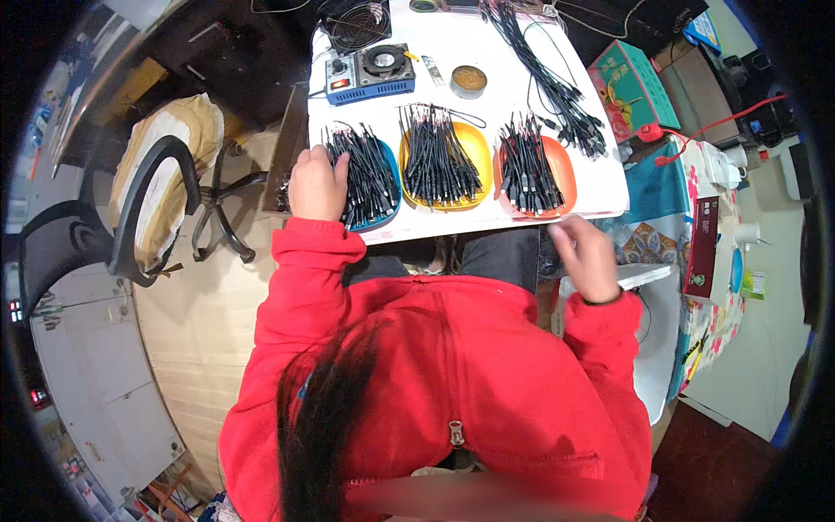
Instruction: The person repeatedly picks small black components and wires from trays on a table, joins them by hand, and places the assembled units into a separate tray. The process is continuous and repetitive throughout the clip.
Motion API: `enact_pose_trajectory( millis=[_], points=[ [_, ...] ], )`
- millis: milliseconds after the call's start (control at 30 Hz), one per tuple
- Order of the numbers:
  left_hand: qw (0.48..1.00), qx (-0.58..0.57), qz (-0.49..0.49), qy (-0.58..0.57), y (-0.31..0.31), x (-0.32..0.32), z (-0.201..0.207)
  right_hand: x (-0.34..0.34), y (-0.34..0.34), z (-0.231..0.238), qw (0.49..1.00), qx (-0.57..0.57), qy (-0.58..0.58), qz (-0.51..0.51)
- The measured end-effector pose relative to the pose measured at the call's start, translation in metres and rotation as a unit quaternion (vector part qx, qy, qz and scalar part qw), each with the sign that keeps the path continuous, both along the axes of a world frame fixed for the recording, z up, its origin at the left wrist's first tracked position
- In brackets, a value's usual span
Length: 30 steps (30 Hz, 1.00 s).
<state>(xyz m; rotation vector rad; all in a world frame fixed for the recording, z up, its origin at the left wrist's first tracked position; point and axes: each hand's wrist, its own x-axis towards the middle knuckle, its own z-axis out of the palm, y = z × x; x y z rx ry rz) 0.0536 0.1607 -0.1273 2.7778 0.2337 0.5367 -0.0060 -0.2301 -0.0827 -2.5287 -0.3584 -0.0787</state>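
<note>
Left hand (318,183) of mine grips short black cables (365,174) heaped in the blue tray (389,209) at the surface (487,222) edge; right hand (588,257) hangs loosely curled, holding nothing, off the edge.

Home workshop: cable trays (439,165), soldering station (372,76).

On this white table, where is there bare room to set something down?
Bare white table lies between the blue control box, the round tin and the long cable bundle. The near row is crowded: blue tray under the left hand, yellow tray, orange tray.
</note>
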Motion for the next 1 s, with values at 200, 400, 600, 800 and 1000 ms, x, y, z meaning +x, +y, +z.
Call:
enact_pose_trajectory(
  millis=[200, 400, 600, 800, 1000],
  points=[
    [1.0, 0.001, 0.008, -0.007, -0.006, 0.014, -0.007, 0.07, 0.111, -0.002, 0.996, 0.023, -0.012, 0.08],
    [0.997, -0.076, -0.005, -0.031, -0.002, 0.014, -0.009, 0.106, 0.151, -0.027, 0.995, -0.083, -0.029, -0.04],
    [0.973, -0.227, -0.023, -0.042, 0.007, 0.001, 0.0, 0.118, 0.143, -0.044, 0.992, -0.119, 0.005, -0.038],
    [0.812, -0.564, -0.066, -0.136, 0.002, -0.001, 0.009, 0.119, 0.138, -0.048, 0.997, -0.044, -0.021, -0.054],
    [0.712, -0.683, -0.127, -0.101, -0.015, -0.018, 0.032, 0.115, 0.135, -0.041, 0.998, -0.008, -0.061, -0.029]
  ],
)
